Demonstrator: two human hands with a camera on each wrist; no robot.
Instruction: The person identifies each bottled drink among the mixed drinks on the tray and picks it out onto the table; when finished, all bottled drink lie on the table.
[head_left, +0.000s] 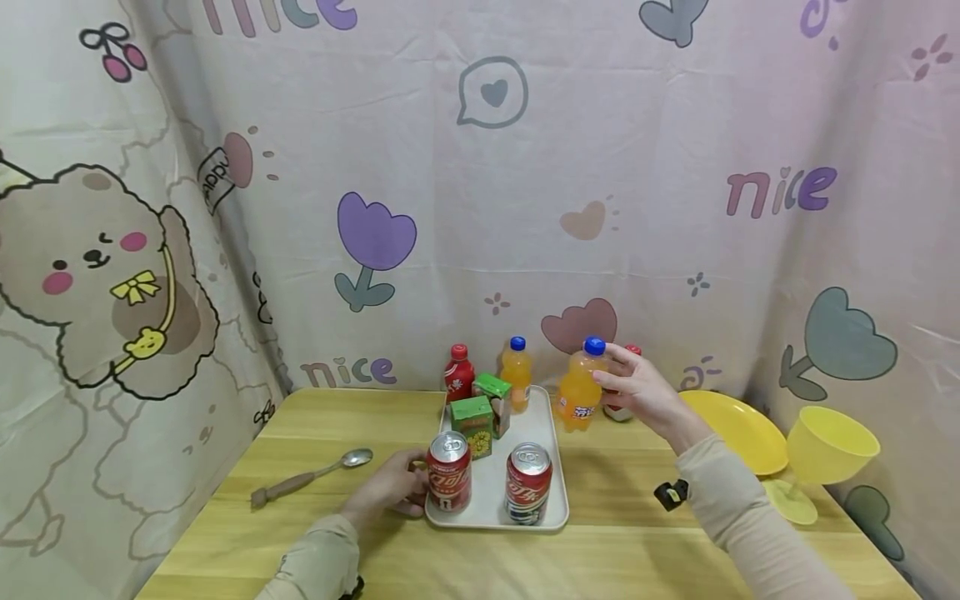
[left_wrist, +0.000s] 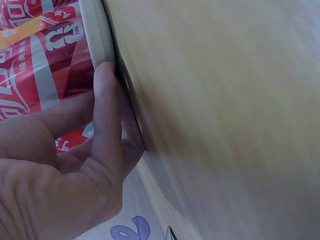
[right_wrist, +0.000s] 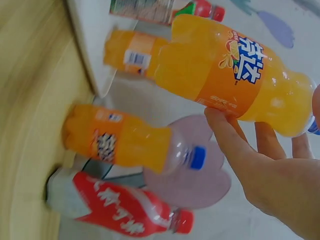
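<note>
My right hand [head_left: 637,396] grips a bottle of orange soda [right_wrist: 220,70] with a blue cap, held up at the tray's right side. My left hand [head_left: 390,483] is at the left edge of the white tray [head_left: 487,518], its curled fingers against the rim, beside a red cola can [left_wrist: 65,60]. A second cola can [head_left: 528,483] stands at the tray's front right. Behind the cans are two green juice boxes [head_left: 472,425]. Farther back on the tray stand a red bottle [head_left: 459,375] and another orange soda bottle [head_left: 516,375].
Right of the tray, an orange soda bottle [right_wrist: 125,140] and a red-capped bottle [right_wrist: 120,205] stand on the table [head_left: 360,567]. A yellow plate [head_left: 738,433] and yellow goblet [head_left: 828,450] are at the right. A wooden-handled spoon [head_left: 311,477] lies left; a patterned curtain [head_left: 480,183] hangs behind.
</note>
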